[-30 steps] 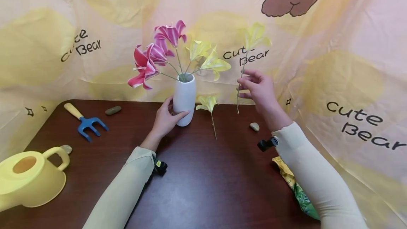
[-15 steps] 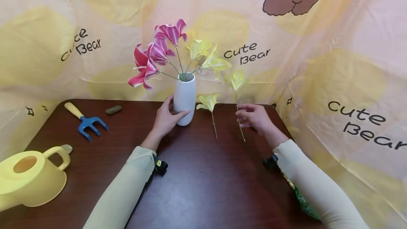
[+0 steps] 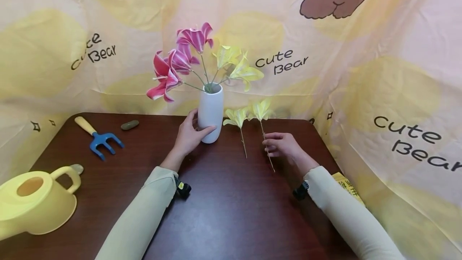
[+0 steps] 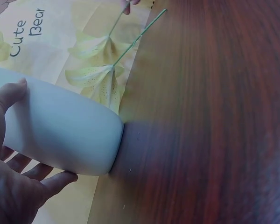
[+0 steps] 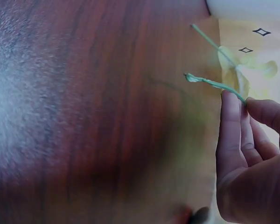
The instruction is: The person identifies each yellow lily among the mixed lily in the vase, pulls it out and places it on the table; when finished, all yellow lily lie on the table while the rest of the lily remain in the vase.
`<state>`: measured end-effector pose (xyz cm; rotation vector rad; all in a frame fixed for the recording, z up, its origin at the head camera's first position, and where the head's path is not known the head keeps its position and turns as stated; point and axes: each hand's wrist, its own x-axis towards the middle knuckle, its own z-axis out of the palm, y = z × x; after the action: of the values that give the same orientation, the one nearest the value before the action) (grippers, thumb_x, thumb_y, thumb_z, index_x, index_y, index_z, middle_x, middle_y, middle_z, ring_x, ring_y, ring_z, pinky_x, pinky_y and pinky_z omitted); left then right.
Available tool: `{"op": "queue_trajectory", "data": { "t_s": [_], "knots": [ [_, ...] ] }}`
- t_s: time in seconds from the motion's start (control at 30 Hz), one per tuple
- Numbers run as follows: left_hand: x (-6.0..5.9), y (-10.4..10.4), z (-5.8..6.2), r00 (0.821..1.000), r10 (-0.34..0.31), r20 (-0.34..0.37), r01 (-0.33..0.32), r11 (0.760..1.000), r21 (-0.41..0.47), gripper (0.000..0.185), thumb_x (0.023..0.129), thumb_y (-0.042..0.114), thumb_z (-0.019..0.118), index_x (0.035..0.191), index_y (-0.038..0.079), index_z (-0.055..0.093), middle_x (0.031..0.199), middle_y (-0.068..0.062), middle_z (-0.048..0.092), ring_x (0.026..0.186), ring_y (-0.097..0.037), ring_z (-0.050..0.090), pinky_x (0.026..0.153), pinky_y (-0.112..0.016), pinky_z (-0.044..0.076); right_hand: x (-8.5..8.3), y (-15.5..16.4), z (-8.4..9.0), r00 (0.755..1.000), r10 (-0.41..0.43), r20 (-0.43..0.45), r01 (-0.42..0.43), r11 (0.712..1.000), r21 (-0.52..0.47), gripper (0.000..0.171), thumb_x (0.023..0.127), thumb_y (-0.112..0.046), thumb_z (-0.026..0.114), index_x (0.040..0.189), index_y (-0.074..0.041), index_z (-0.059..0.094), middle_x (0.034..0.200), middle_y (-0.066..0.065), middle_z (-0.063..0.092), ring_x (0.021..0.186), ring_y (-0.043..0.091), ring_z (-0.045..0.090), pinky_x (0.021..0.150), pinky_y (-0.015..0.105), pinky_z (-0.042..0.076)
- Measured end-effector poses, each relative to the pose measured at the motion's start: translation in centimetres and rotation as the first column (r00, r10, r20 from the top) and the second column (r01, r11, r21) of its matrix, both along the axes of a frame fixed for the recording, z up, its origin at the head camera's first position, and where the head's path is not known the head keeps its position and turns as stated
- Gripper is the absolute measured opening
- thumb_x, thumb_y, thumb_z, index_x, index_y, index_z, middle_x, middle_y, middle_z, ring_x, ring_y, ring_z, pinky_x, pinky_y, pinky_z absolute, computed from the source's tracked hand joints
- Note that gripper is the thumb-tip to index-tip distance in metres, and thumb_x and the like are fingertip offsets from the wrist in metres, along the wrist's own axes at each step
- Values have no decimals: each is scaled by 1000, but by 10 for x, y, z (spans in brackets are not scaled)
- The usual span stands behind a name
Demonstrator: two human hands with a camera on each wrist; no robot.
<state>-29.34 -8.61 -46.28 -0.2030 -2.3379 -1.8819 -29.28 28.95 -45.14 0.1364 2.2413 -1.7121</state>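
A white vase (image 3: pixel 210 111) stands near the back of the table, gripped low on its side by my left hand (image 3: pixel 188 136). Pink lilies (image 3: pixel 165 77) and yellow lilies (image 3: pixel 244 71) fan out from its mouth. To the right of the vase, a loose yellow lily (image 3: pixel 236 117) lies with its stem toward me. My right hand (image 3: pixel 285 147) pinches the stem of another yellow lily (image 3: pixel 261 110), its bloom close beside the loose one. In the right wrist view, thumb and fingertips meet on this green stem (image 5: pixel 214 84), whose cut end sticks out over the table.
At the left are a yellow watering can (image 3: pixel 39 204), a blue hand fork (image 3: pixel 102 141) with a pale handle, and a dark stone (image 3: pixel 130 125). A lighter stone (image 3: pixel 77 168) sits behind the can. A yellow packet (image 3: pixel 348 187) is partly hidden by the right sleeve. Printed cloth (image 3: pixel 390 91) hangs behind.
My right hand has come down from above table height with the yellow lily, then slightly left and nearer, beside the loose lily. My left hand and the vase have stayed put.
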Motion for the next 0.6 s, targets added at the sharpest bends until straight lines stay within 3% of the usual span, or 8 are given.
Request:
{"op": "queue_trajectory", "data": {
  "t_s": [0.27,0.6],
  "knots": [
    [1,0,1,1000,5,13,-5,1000,-11,95,94,40,93,170,16,43,172,-13,50,156,-41,55,127,-61,50,1,1,-15,997,-53,49,52,999,5,48,109,-11,72,153,4,63,114,9,86,84,14,80,72,30,70],
    [0,1,2,1000,1,16,-1,1000,-10,94,94,39,93,170,17,43,172,-12,50,156,-41,55,126,-60,51,4,3,-17,996,-83,42,82,996,32,47,107,-17,77,149,2,67,108,4,85,84,15,79,74,31,70]
  ]
}}
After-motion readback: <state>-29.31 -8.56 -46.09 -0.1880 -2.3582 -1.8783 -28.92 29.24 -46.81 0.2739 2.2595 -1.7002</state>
